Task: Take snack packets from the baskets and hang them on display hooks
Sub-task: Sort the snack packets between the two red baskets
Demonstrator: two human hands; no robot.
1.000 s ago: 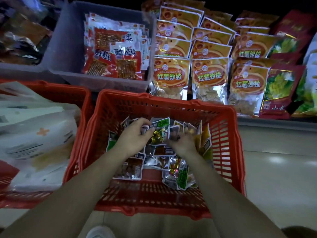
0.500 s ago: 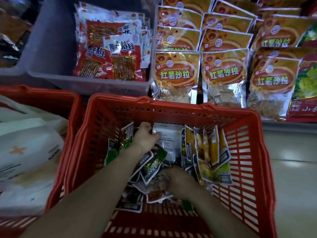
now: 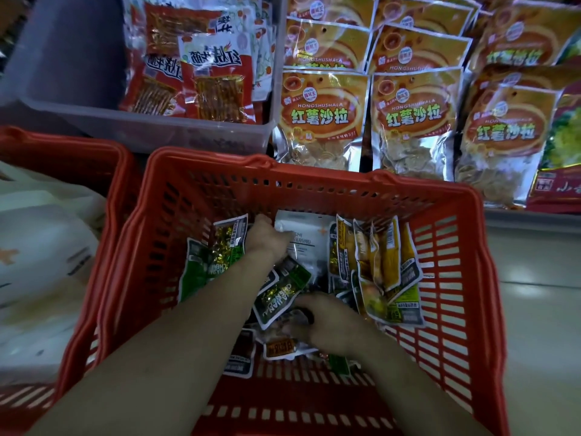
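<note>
1. The left hand [image 3: 270, 242] reaches deep into the red basket [image 3: 314, 176]. Its forearm slants in from the lower left, the back of the hand faces up and the fingers are bent down.
2. Its fingers are curled round the top ends of the green packets [image 3: 281, 294], which fan out below the grip toward the wrist side.
3. A white packet [image 3: 309, 243] lies just right of this grip, touching the knuckles. More green packs [image 3: 220, 247] stand just left of it.
4. The right hand [image 3: 333, 325] is lower in the basket and nearer the person, palm down, with the forearm coming in from the lower right.
5. Its fingers are bent over a heap of small brown packets [image 3: 279, 347] on the basket floor. Whether they have closed on one cannot be told, since the fingertips are hidden.
6. The tip of the green packets touches the right hand's thumb side, so the two grips are near each other.
7. Yellow packets [image 3: 386, 265] stand upright just beyond and to the right of the right hand, against the basket wall.
8. Beyond both grips, outside the basket, are a grey tub [image 3: 63, 73] and rows of orange bags [image 3: 320, 118]. A second red basket [image 3: 63, 149] stands left of the left arm.
</note>
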